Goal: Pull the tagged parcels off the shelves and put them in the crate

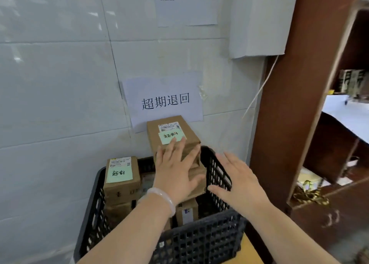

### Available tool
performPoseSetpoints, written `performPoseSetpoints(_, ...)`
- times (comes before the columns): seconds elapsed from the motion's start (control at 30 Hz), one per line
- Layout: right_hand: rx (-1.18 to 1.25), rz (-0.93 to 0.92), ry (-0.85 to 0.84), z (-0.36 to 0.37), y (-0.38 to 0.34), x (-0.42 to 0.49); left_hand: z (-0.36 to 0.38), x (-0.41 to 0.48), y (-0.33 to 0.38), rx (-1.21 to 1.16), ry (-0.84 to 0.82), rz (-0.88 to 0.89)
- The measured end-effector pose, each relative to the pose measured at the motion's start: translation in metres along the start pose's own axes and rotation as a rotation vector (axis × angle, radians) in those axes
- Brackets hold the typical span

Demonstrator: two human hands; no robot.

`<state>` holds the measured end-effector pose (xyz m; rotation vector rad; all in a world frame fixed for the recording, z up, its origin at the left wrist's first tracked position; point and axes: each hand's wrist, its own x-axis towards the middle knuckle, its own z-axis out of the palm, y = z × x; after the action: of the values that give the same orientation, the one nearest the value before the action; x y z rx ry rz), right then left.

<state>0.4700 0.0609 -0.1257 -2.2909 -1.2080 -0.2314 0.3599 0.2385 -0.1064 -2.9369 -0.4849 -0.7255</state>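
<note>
Steadiness matters now: the tall tagged parcel (172, 136) tops a stack at the crate's (199, 241) twelve o'clock end, so press it square before letting go, or it may tip over the rim. The left hand (175, 169) lies flat on its near face, fingers spread, palm pressing rather than gripping. At three o'clock the right hand (237, 179) hovers open over the rim, holding nothing. Another tagged parcel (120, 175) stands at nine o'clock.

I find the lighting even and fairly bright, shadows soft. Glare streaks the wall (50, 68) upper left. Edges bow from wide-angle distortion. The shelves (339, 144) at right look soft and blurred.
</note>
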Motion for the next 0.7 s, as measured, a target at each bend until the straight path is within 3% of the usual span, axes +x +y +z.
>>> performPoseSetpoints(0.17,-0.168,0.213,0.018,-0.006,0.024,-0.096,0.024,-0.021,0.065,-0.089,-0.03,0.274)
performPoseSetpoints(0.37,-0.327,0.603,-0.053,-0.031,0.059,-0.237,0.065,-0.056,0.184,-0.236,-0.245,0.539)
performPoseSetpoints(0.7,-0.44,1.137,0.103,-0.103,0.083,-0.456,0.052,-0.133,0.418,-0.32,-0.329,1.087)
